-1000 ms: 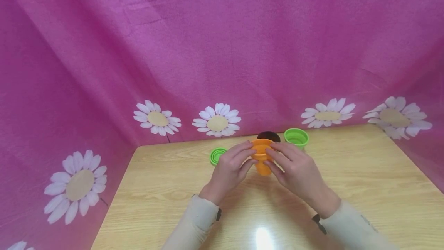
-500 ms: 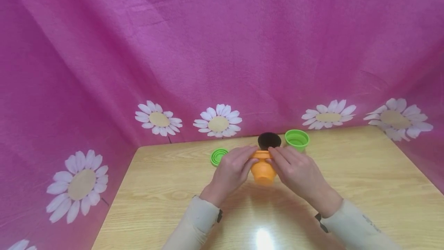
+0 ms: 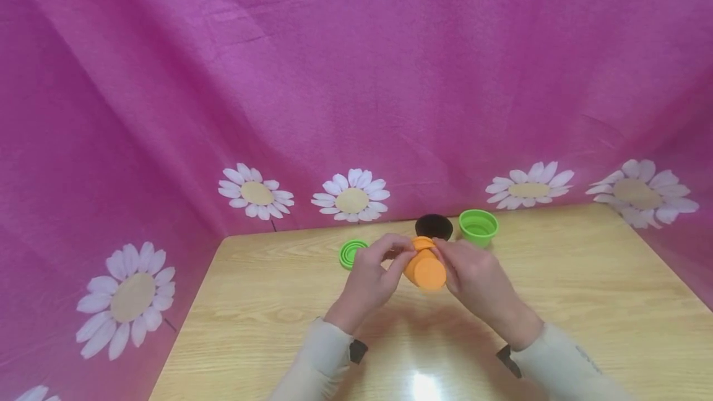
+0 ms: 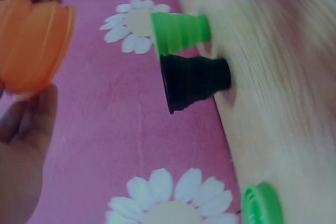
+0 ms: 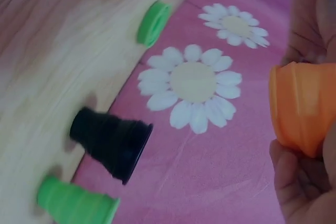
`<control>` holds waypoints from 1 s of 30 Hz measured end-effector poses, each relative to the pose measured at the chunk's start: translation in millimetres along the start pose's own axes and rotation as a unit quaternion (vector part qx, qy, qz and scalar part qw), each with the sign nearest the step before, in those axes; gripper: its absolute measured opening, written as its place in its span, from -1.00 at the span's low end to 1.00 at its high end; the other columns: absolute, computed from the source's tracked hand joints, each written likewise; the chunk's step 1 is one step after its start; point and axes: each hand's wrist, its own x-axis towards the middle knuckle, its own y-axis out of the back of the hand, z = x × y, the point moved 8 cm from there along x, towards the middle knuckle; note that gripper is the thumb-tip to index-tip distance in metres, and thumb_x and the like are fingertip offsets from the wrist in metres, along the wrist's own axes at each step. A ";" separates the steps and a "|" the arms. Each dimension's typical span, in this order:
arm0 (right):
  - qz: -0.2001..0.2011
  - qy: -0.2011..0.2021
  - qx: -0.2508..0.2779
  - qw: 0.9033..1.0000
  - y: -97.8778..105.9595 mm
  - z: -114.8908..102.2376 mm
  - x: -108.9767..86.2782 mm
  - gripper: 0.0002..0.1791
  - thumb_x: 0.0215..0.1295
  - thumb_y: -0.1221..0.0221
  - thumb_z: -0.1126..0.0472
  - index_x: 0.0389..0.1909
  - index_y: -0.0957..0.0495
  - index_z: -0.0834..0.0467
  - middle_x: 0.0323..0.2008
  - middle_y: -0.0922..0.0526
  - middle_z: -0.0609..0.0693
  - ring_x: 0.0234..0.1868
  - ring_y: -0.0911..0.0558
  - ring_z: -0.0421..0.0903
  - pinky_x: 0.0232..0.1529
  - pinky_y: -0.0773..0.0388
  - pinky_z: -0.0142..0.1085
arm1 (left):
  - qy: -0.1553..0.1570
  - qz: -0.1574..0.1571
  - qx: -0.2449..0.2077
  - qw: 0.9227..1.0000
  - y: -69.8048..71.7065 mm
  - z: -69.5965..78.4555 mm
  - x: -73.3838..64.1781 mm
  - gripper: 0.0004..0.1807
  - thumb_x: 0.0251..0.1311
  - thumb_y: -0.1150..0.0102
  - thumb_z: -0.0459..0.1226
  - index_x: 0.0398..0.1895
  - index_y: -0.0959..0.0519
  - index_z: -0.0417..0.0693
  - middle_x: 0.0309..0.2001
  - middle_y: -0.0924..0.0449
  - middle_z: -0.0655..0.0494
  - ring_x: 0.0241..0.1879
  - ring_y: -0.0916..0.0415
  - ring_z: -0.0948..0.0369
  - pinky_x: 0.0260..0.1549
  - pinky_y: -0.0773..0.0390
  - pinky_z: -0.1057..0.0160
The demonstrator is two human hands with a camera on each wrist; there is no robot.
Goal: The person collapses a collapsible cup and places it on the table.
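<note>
An orange collapsible cup [image 3: 430, 273] is held up over the table between both hands, tilted so its round base faces the head camera. My left hand [image 3: 370, 277] pinches its rim side from the left, thumb and fingers bent. From the right, my right hand [image 3: 480, 277] grips the rim side opposite. In the left wrist view the ridged side of the orange cup [image 4: 34, 45] shows between the two hands. The right wrist view has the orange cup [image 5: 304, 106] at the right edge, with fingers above and below it. The cup's opening is hidden.
Behind the hands a black collapsible cup [image 3: 434, 226] stands upright, extended, by the fabric backdrop. To its right is an extended green cup [image 3: 478, 226]. A flattened green cup [image 3: 352, 254] lies left of them on the wooden table [image 3: 267, 302], close to my left hand.
The orange cup has tipped from opening visible to base facing the head camera. It sits slightly lower in view, and the left fingers have bent more around its rim.
</note>
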 end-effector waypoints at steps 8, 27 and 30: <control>0.028 -0.161 0.101 0.981 5.0 21.2 -0.8 -0.68 -0.03 -0.32 0.62 -0.18 -0.69 0.40 -0.38 -0.76 0.15 -0.48 -0.73 -0.06 -0.44 -0.74 -0.20 | 0.075 -0.012 -0.245 0.967 6.5 -9.3 -7.6 -0.70 0.05 -0.37 -0.61 -0.09 -0.67 -0.46 0.12 -0.61 -0.19 0.11 -0.59 -0.01 -0.07 -0.69 0.05; 0.037 -0.146 0.072 0.986 0.0 20.2 -4.0 -0.72 0.02 -0.37 0.58 -0.18 -0.69 0.41 -0.45 -0.72 0.09 -0.54 -0.62 -0.16 -0.55 -0.64 -0.38 | 0.144 0.000 0.000 0.990 5.6 -5.4 2.1 -0.78 0.00 -0.54 -0.38 -0.24 -0.78 -0.21 -0.18 -0.71 0.06 -0.18 -0.67 0.22 -0.23 -0.68 0.41; 0.039 -0.133 0.072 0.988 -0.4 17.7 -0.8 -0.75 0.06 -0.39 0.55 -0.18 -0.68 0.42 -0.50 -0.68 0.05 -0.58 -0.51 -0.23 -0.60 -0.52 -0.49 | 0.140 0.005 0.042 0.989 6.2 -3.2 4.2 -0.79 -0.01 -0.54 -0.38 -0.25 -0.78 -0.21 -0.20 -0.72 0.06 -0.21 -0.67 0.24 -0.24 -0.66 0.47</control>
